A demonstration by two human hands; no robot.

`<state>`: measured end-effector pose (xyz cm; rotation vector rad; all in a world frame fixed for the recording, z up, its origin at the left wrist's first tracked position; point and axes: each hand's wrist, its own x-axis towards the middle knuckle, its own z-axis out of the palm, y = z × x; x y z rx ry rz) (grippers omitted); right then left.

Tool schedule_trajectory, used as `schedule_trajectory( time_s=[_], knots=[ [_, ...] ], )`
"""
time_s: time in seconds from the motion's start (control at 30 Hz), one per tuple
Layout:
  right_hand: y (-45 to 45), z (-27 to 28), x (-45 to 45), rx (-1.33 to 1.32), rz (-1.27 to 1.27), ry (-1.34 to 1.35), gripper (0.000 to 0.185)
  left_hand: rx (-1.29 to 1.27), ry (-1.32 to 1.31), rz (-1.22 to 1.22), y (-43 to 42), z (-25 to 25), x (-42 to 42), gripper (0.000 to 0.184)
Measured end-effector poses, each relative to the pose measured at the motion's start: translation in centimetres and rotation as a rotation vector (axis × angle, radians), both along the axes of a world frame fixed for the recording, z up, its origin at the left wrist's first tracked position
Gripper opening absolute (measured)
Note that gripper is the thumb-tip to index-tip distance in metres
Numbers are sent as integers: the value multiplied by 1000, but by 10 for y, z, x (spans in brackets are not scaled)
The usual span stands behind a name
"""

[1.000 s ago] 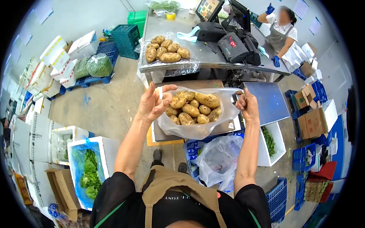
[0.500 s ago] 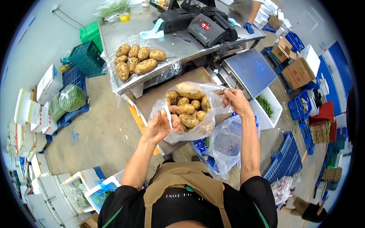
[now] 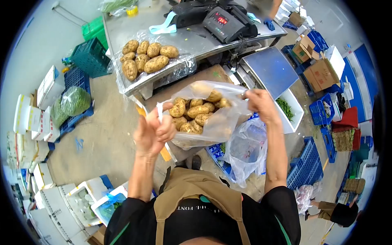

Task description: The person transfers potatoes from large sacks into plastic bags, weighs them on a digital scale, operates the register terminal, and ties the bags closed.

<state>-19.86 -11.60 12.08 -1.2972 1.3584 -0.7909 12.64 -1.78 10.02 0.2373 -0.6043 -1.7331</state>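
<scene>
A clear plastic bag (image 3: 222,124) full of potatoes (image 3: 199,111) is stretched wide between my hands in front of the steel table. My left hand (image 3: 153,130) grips the bag's left handle, which loops up white around the fingers. At the opposite side, my right hand (image 3: 263,105) pinches the other handle. The bag's mouth gapes, showing brown, dirt-specked potatoes inside. Several loose potatoes (image 3: 156,64) lie on plastic film at the table corner. Below the right forearm hangs another clear bag (image 3: 247,147), touched by neither hand.
A scale display (image 3: 222,20) with red digits stands on the steel table (image 3: 196,43). Right of the bag are a metal platform (image 3: 271,73) and a white box of green vegetables (image 3: 284,110). A co-worker's blue-gloved hand (image 3: 269,25) is at the table's far right; another person (image 3: 343,214) is lower right.
My hands have spread farther apart, the left moving left and the right slightly right. The bag is pulled wider and its potatoes have shifted left. The red digits differ.
</scene>
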Motion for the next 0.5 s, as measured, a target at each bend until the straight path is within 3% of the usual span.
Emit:
schedule_trajectory(
  time_s=[0.13,0.27,0.5],
  knots=[
    [-13,28,-26,-168,41,-290,31,-151,-237,-109,13,3,-4,71],
    [-24,-7,-12,-93,104,-25,34,55,-115,-58,9,-19,-14,72],
    [-36,-35,-3,-148,77,94,35,188,-124,-26,14,-22,-21,78]
  ],
)
